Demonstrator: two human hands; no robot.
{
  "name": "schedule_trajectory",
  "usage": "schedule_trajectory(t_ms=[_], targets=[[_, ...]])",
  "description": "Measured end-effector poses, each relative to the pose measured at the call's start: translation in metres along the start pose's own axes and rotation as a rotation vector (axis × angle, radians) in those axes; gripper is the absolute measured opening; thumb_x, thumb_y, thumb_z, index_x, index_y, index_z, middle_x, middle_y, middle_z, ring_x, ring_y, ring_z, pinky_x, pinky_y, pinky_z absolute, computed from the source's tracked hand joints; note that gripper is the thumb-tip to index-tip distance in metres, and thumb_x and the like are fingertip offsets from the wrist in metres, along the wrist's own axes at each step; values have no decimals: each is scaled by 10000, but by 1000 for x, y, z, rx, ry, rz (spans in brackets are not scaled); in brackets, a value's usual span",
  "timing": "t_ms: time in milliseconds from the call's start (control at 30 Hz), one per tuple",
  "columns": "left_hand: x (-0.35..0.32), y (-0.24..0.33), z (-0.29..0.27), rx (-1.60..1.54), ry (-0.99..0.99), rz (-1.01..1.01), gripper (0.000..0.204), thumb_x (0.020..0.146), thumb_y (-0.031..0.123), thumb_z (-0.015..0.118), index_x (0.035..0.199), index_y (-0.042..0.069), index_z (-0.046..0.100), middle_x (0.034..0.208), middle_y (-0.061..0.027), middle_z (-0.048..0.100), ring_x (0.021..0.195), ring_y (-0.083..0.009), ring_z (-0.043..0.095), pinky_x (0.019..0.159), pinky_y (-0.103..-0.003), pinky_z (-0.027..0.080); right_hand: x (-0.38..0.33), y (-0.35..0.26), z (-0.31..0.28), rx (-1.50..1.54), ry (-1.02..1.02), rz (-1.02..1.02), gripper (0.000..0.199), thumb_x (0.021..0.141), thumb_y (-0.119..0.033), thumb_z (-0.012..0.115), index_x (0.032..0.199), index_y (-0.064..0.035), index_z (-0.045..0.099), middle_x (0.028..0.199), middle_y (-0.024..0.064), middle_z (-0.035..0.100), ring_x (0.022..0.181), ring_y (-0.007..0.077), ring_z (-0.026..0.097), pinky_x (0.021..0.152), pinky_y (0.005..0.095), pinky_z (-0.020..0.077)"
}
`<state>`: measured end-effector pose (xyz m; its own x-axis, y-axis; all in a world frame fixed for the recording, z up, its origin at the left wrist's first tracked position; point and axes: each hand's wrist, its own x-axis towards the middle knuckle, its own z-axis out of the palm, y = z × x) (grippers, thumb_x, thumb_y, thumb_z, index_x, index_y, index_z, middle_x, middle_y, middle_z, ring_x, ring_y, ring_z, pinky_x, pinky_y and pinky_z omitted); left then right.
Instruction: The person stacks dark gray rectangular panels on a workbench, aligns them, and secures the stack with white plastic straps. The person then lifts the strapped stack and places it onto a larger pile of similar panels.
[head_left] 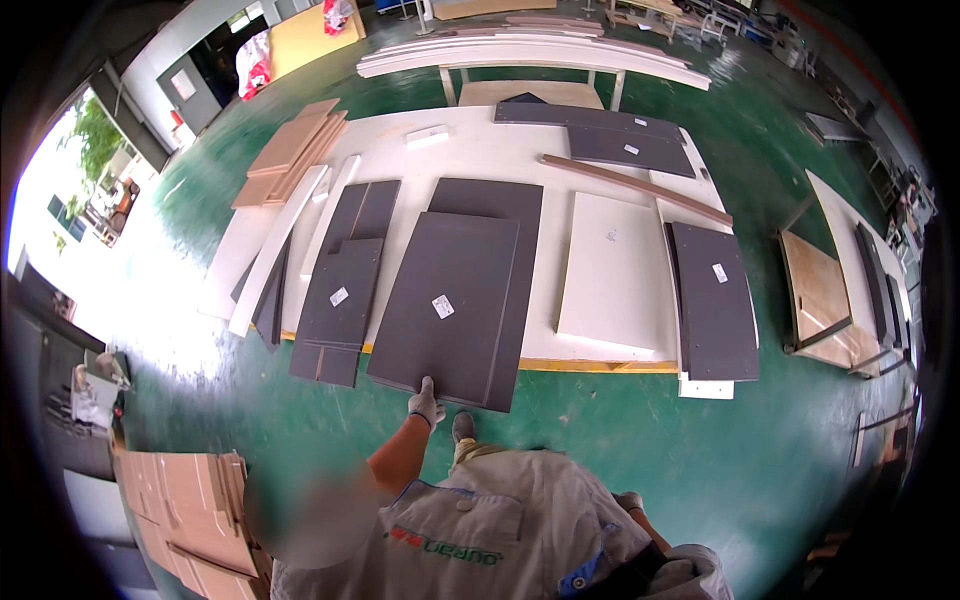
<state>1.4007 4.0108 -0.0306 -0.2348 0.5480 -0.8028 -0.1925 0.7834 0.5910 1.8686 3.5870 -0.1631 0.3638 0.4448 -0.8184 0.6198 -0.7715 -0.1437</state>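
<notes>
My left hand (426,404), in a pale glove, grips the near edge of a dark grey panel (445,345), thumb on top and fingers beneath. A white label sits on that panel. It lies overlapping another dark panel (490,198) on the large white-topped table (405,160), its near end jutting past the table edge. My right hand (628,501), also gloved, hangs low beside my body, away from the table; its fingers are mostly hidden. To the left of the gripped panel lie smaller dark panels (345,290). A white panel (615,275) lies to its right.
More dark panels (715,300) lie at the table's right end, beside a long brown strip (640,190). Brown boards (295,150) are stacked at the far left. Flattened cardboard (190,500) stands at lower left. Another table (830,300) stands right; long strips (530,55) lie behind.
</notes>
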Motion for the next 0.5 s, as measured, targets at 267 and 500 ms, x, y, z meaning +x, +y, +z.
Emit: schedule_trajectory(t_ms=[267,500], targets=[[-8,-11,18,8,21,-12,809,1001,553,549,1501,-57,371,1417,-276,529,1292,-480,570,1081,-570,480,20,-47,-106,452,219,-14,619,856,-393,767,1234,87,672,1273,266,681,1193,380,645,996,429,504],[-17,4,15,175,-23,-18,784,987,546,570,1419,-97,449,1335,-254,579,1190,-422,635,970,-529,543,44,-100,-71,189,278,-236,554,937,-517,611,1085,4,727,1164,232,724,1103,368,682,933,446,525]])
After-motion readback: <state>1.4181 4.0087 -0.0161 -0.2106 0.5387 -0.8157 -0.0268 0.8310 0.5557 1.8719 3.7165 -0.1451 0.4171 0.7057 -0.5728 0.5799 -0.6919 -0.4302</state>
